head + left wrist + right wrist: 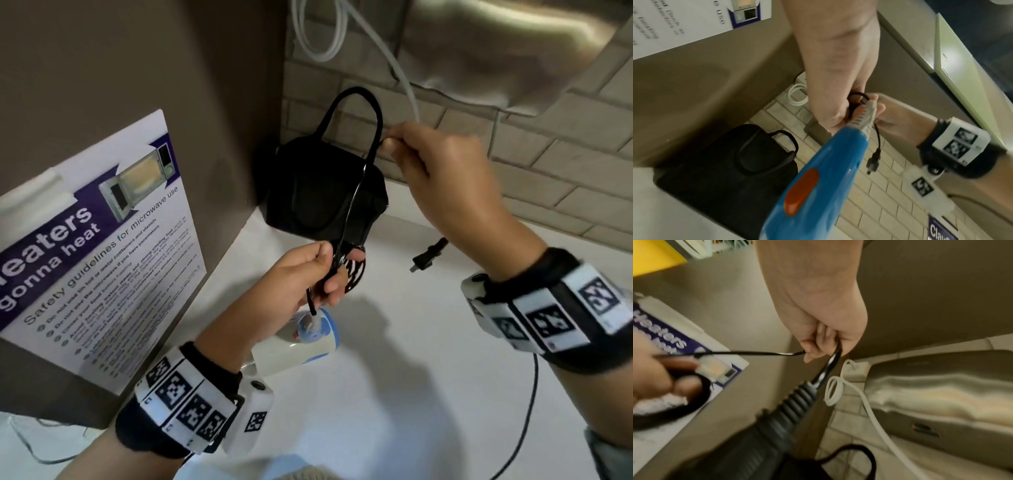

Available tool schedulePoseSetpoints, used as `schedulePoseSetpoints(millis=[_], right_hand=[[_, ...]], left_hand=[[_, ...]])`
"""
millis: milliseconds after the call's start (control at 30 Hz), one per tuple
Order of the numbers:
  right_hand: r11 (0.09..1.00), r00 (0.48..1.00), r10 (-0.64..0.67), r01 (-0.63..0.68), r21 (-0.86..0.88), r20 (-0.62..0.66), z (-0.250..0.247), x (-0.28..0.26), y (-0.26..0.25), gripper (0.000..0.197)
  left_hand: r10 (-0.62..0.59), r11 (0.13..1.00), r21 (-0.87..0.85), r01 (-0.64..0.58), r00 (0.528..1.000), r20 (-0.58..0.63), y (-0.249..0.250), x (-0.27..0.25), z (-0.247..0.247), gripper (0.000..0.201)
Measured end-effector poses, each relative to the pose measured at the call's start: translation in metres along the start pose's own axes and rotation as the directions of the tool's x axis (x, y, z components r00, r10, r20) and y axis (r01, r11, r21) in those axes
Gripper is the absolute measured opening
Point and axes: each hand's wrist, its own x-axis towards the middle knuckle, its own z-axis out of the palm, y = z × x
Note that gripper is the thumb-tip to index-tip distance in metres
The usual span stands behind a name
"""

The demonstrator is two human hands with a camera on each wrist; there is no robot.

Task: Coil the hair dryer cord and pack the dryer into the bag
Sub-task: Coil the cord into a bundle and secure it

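Observation:
A white and blue hair dryer point(301, 342) hangs just above the white counter, handle end up. My left hand point(327, 274) grips loops of its black cord point(352, 202) right above the handle; a black-and-white striped band point(354, 272) shows by the fingers. My right hand point(394, 144) pinches the cord higher up, in front of the black bag point(308, 192) that stands in the corner. The plug point(428, 257) dangles below my right hand. In the left wrist view the blue handle point(818, 175) with its orange switch point(801, 191) fills the foreground. In the right wrist view the cord point(756, 352) runs taut to my left hand.
A brown cabinet side with a microwave safety poster point(102, 257) stands on the left. A tiled wall lies behind, with a looped white cable point(325, 37) and a steel appliance point(513, 51) above right. A thin black wire point(527, 411) trails at the lower right.

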Motion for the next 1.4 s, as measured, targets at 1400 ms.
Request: schedulePoseSetpoints(millis=[1400], right_hand=[[0.963,0.765,-0.005,0.178,-0.204,0.644,0.006,-0.175,-0.045,0.061]], left_hand=[[-0.206,0.779,-0.626,-0.032,0.93,-0.304,0.004,0.026,-0.017,0.025]])
